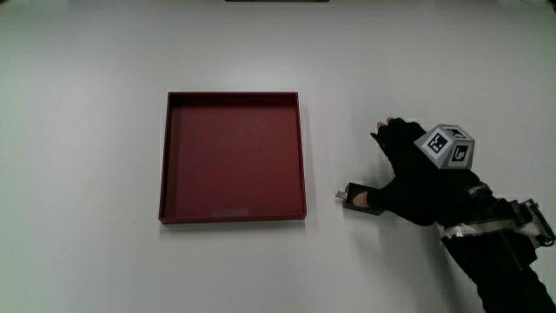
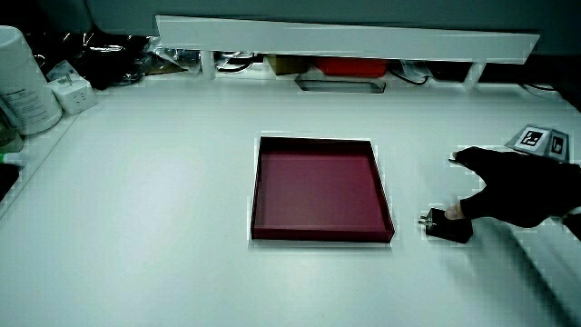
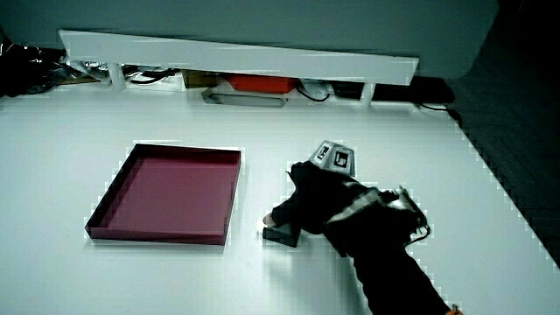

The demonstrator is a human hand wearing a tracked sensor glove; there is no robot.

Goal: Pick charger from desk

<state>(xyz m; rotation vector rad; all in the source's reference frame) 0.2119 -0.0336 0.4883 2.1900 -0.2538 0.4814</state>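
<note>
While the small black charger [image 1: 358,198] lies on the white tabletop [image 1: 87,130] just beside the shallow square dark-red tray [image 1: 233,157], the black-gloved hand [image 1: 419,178] rests over it, thumb and a finger closing the grip on the charger, other fingers spread.

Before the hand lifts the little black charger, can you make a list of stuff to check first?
1. The charger is on the table, beside the red tray and not in it: ok.
2. The hand is at the charger, thumb touching it: ok.
3. Fingers closed around the charger: cannot tell; in a side view only the thumb meets it.
4. Nothing lies on top of the charger: ok.
5. Bare table between charger and tray, so the tray should not get bumped: ok.
6. The tray has nothing in it: ok.
</note>
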